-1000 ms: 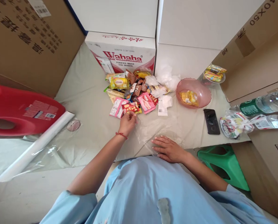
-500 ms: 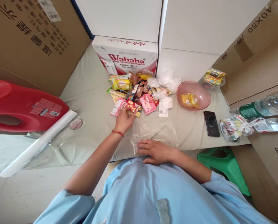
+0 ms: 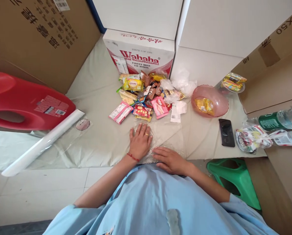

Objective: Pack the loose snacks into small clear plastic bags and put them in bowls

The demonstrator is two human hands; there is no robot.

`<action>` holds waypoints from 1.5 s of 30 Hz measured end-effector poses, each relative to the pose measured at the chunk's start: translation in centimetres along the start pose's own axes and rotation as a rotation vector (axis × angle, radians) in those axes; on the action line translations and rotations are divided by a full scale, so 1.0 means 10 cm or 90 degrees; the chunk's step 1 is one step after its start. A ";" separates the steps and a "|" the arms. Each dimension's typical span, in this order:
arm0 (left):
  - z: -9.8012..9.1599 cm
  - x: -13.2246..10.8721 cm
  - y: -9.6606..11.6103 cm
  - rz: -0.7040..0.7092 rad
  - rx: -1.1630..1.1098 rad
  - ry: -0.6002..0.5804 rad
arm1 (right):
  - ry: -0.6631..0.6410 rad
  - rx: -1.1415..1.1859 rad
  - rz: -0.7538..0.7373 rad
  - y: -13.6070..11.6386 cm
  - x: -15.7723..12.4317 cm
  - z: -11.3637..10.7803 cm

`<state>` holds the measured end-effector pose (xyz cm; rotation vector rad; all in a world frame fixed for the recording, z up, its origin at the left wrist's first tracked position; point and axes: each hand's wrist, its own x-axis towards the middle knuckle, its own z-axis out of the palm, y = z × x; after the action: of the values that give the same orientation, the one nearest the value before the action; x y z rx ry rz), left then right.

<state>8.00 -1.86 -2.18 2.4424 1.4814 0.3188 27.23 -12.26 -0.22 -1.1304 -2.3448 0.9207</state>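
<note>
My left hand (image 3: 139,141) lies palm down with fingers stretched on the left part of a clear plastic bag (image 3: 169,137), near the table's front edge. Beside it, my right hand (image 3: 170,160) rests flat on the same bag, fingers extended. Neither holds anything. Just beyond my left fingertips is a red snack packet (image 3: 142,111) at the front of a heap of wrapped snacks. A pink-and-white packet (image 3: 121,113) sits to its left, and a pink wafer packet (image 3: 160,107) to its right. A yellow packet (image 3: 133,85) tops the heap's left side.
A Wahaba-style white carton (image 3: 143,54) stands behind the heap. To the right are a pink bowl (image 3: 221,101) with yellow packets, a black phone (image 3: 226,133) and plastic bottles (image 3: 280,120). A red jug (image 3: 30,104) and white roll (image 3: 43,143) occupy the left; a green stool (image 3: 234,179) stands below.
My left hand has let go of the snack packets and drawn back onto the plastic bag. The pink-and-white packet now lies farther left, apart from the red one. My right hand stays on the bag.
</note>
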 end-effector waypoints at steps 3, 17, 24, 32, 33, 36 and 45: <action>0.02 -0.19 -0.05 0.032 0.048 -0.031 | 0.047 -0.006 0.089 0.05 -0.40 -0.17; 0.01 -0.31 -0.05 0.036 0.047 -0.015 | 0.185 -0.268 0.547 0.76 1.61 -1.14; 0.00 -0.33 -0.08 0.051 0.007 -0.003 | 0.155 -0.381 0.465 0.69 1.63 -0.97; 0.00 -0.32 -0.12 0.070 -0.006 -0.002 | 0.157 -0.202 0.205 0.24 2.05 -1.60; 0.01 -0.32 -0.12 0.068 -0.007 -0.001 | 0.107 -0.133 0.181 0.21 2.21 -1.62; 0.02 -0.33 -0.12 0.065 -0.009 0.004 | -0.057 0.012 0.132 0.22 2.76 -1.50; 0.02 -0.34 -0.13 0.066 -0.006 0.004 | -0.015 -0.386 -0.073 0.23 3.31 -0.69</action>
<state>5.42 -4.36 -3.00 2.5185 1.3542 0.3542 12.42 17.83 4.82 -1.1701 -2.7604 0.1713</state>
